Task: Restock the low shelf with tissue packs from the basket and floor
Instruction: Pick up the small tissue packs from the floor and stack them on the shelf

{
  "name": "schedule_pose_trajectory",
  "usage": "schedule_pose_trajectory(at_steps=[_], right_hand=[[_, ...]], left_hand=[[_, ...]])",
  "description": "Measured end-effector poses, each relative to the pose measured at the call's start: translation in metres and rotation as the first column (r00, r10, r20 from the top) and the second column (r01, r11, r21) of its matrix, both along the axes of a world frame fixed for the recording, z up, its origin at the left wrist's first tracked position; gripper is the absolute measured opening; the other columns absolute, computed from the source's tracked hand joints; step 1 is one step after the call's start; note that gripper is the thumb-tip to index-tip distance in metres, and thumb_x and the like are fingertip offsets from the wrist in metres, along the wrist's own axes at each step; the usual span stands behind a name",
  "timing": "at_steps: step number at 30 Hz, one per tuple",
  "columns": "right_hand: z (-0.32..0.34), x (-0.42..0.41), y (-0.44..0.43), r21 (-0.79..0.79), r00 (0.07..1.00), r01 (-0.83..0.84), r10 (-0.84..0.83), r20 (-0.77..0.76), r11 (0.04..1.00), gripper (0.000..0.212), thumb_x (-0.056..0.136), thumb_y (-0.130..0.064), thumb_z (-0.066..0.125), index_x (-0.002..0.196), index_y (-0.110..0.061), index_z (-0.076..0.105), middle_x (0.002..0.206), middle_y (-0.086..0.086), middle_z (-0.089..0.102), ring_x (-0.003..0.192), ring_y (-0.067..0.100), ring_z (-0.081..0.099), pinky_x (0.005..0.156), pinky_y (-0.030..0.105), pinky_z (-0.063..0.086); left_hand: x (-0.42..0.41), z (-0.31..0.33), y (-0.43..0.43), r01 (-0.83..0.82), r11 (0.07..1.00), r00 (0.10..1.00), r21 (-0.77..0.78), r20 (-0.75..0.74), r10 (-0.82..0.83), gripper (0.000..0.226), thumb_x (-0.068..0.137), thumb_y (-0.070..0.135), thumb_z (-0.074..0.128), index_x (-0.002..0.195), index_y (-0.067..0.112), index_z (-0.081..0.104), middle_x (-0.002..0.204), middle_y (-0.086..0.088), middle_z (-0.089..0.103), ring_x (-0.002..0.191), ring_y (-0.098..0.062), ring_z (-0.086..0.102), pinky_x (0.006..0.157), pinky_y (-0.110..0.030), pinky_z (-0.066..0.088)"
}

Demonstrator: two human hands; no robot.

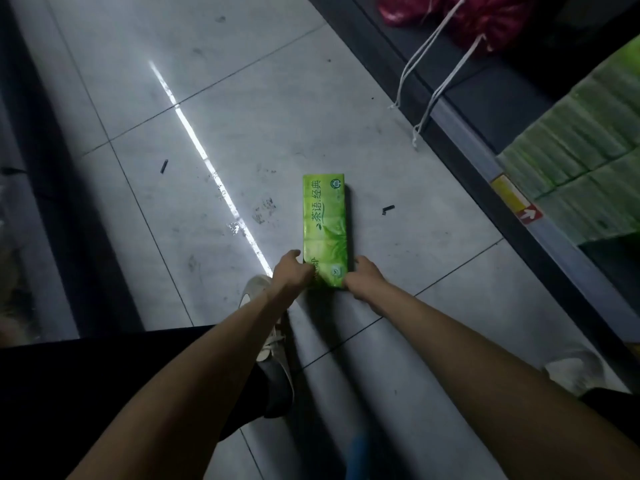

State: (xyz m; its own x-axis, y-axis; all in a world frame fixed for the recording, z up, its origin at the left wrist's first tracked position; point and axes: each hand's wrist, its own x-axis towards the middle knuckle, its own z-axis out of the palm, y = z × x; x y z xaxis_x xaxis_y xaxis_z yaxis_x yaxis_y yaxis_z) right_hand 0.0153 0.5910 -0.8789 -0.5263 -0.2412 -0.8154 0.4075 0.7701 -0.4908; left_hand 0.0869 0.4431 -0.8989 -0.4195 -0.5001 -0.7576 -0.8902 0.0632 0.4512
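Our left hand (294, 271) and right hand (363, 277) clasp the near end of a long green tissue pack (323, 220) from either side, fingers curled against its edges. The pack lies flat on the tiled floor (242, 116), stretching away between both hands. Stacked green packs (588, 150) sit on the low shelf (485, 98), beyond our right hand
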Motion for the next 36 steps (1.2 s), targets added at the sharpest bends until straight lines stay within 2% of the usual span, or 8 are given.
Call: schedule_pose_trajectory(at_steps=[3, 5, 8, 13, 19, 27, 33, 36], right_hand=[[-0.008, 0.008, -0.007, -0.006, 0.992, 0.117, -0.117, 0.048, 0.993, 0.049, 0.083, -0.004, 0.065, 0.132, -0.007, 0.06, 0.112, 0.013, 0.065, 0.093, 0.028, 0.062, 0.067, 0.028, 0.047], [-0.006, 0.009, -0.008, -0.025, 0.988, 0.145, -0.144, 0.046, 0.989, 0.038, 0.076, -0.002, 0.065, 0.113, -0.007, 0.07, 0.094, 0.01, 0.066, 0.08, 0.025, 0.058, 0.059, 0.025, 0.044], [0.003, 0.005, -0.004, -0.076, 0.98, 0.197, -0.198, 0.007, 0.977, 0.028, 0.071, 0.0, 0.064, 0.096, -0.009, 0.074, 0.084, 0.008, 0.067, 0.082, 0.028, 0.063, 0.064, 0.03, 0.053], [0.047, -0.004, 0.004, -0.264, 0.945, 0.322, -0.328, 0.021, 0.909, 0.032, 0.086, -0.002, 0.064, 0.108, -0.023, 0.073, 0.089, -0.001, 0.07, 0.08, 0.016, 0.062, 0.071, 0.029, 0.054], [0.107, -0.009, 0.028, -0.39, 0.871, 0.446, -0.491, -0.018, 0.806, 0.012, 0.093, -0.014, 0.068, 0.09, -0.023, 0.075, 0.093, 0.007, 0.072, 0.087, 0.024, 0.068, 0.093, 0.052, 0.058], [0.206, -0.002, 0.091, -0.615, 0.787, 0.478, -0.616, -0.015, 0.627, 0.04, 0.093, -0.01, 0.074, 0.132, -0.009, 0.066, 0.102, 0.007, 0.071, 0.092, 0.023, 0.072, 0.08, 0.038, 0.064], [0.267, 0.013, 0.138, -0.762, 0.739, 0.399, -0.671, -0.062, 0.51, 0.038, 0.094, -0.009, 0.072, 0.131, -0.018, 0.068, 0.091, -0.004, 0.078, 0.098, 0.022, 0.074, 0.079, 0.032, 0.063], [0.288, 0.019, 0.158, -0.8, 0.691, 0.388, -0.719, -0.076, 0.457, 0.041, 0.093, -0.008, 0.074, 0.132, -0.018, 0.067, 0.106, 0.005, 0.077, 0.101, 0.021, 0.074, 0.081, 0.032, 0.064]], left_hand=[[-0.005, 0.005, 0.002, -0.099, 0.994, 0.995, 0.044, -0.007, 0.099, 0.052, 0.078, 0.016, 0.063, 0.13, 0.012, 0.065, 0.104, -0.015, 0.075, 0.08, -0.024, 0.07, 0.055, -0.023, 0.047], [-0.007, 0.01, 0.0, -0.127, 0.991, 0.992, 0.032, -0.014, 0.127, 0.037, 0.083, 0.009, 0.066, 0.119, 0.012, 0.068, 0.09, -0.01, 0.072, 0.065, -0.017, 0.062, 0.049, -0.021, 0.04], [-0.011, 0.022, -0.006, -0.155, 0.986, 0.986, 0.067, -0.043, 0.158, 0.025, 0.083, 0.006, 0.071, 0.108, 0.01, 0.069, 0.083, -0.008, 0.064, 0.069, -0.021, 0.056, 0.062, -0.026, 0.043], [-0.024, 0.063, 0.0, -0.253, 0.949, 0.954, 0.187, -0.116, 0.277, 0.023, 0.087, 0.005, 0.07, 0.107, 0.013, 0.063, 0.101, -0.013, 0.066, 0.089, -0.029, 0.061, 0.078, -0.041, 0.053], [-0.034, 0.135, 0.02, -0.234, 0.928, 0.932, 0.291, -0.205, 0.299, 0.016, 0.094, 0.004, 0.069, 0.109, 0.009, 0.065, 0.095, -0.01, 0.064, 0.076, -0.025, 0.064, 0.061, -0.033, 0.054], [-0.037, 0.238, 0.061, -0.096, 0.951, 0.849, 0.293, -0.474, 0.231, 0.025, 0.089, 0.014, 0.077, 0.113, 0.01, 0.071, 0.105, -0.009, 0.068, 0.093, -0.027, 0.065, 0.07, -0.032, 0.053], [-0.034, 0.299, 0.101, 0.027, 0.961, 0.736, 0.274, -0.657, 0.166, 0.027, 0.092, 0.022, 0.077, 0.117, 0.012, 0.072, 0.11, -0.008, 0.075, 0.099, -0.025, 0.07, 0.071, -0.033, 0.055], [-0.038, 0.321, 0.119, 0.091, 0.963, 0.691, 0.255, -0.713, 0.123, 0.025, 0.094, 0.022, 0.075, 0.117, 0.013, 0.073, 0.113, -0.009, 0.076, 0.106, -0.026, 0.072, 0.074, -0.034, 0.058]])
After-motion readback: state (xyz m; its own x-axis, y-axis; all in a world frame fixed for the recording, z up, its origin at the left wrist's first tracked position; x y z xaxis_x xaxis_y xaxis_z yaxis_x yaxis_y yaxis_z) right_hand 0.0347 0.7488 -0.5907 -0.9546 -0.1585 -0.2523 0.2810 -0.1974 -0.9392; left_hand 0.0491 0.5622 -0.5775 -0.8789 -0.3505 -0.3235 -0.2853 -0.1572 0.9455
